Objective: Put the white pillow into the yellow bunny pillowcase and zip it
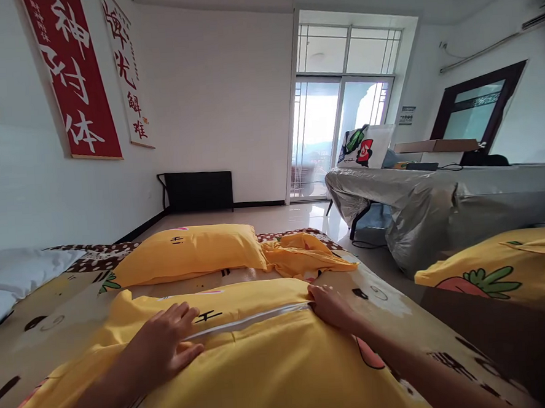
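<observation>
A yellow pillowcase (273,370) lies in front of me on the bed, with a long slit across it and a white strip (256,320) showing along the slit. My left hand (167,339) rests on the slit's left end, thumb apart from the fingers. At the right end, my right hand (329,306) has its fingers closed on the pillowcase's edge. Just beyond lies a plump yellow pillow (187,252), and beside it a crumpled yellow cloth (307,254).
A patterned sheet (380,299) covers the bed. White pillows (23,278) lie at the left. Another yellow pillow (502,264) sits at the right on a dark surface. Behind it stands a plastic-covered table (420,201) bearing a bag (365,147) and boxes (437,146).
</observation>
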`<act>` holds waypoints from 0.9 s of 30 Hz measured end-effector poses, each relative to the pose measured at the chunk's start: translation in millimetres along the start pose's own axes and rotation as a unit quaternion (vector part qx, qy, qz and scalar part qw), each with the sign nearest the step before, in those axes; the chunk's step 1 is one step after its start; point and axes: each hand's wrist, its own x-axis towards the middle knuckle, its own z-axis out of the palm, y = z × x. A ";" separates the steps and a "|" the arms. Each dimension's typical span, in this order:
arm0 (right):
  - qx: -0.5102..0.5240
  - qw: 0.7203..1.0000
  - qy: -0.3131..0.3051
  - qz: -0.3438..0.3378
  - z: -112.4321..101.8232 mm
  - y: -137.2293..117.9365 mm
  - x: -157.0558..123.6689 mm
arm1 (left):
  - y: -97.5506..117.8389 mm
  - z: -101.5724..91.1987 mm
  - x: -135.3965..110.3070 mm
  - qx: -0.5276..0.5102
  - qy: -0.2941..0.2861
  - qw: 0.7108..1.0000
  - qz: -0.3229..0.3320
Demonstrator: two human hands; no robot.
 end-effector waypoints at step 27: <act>-0.043 0.874 0.464 -0.139 -17.9 -7.9 -53.9 | 61.7 20.3 -45.8 0.078 0.275 0.921 0.266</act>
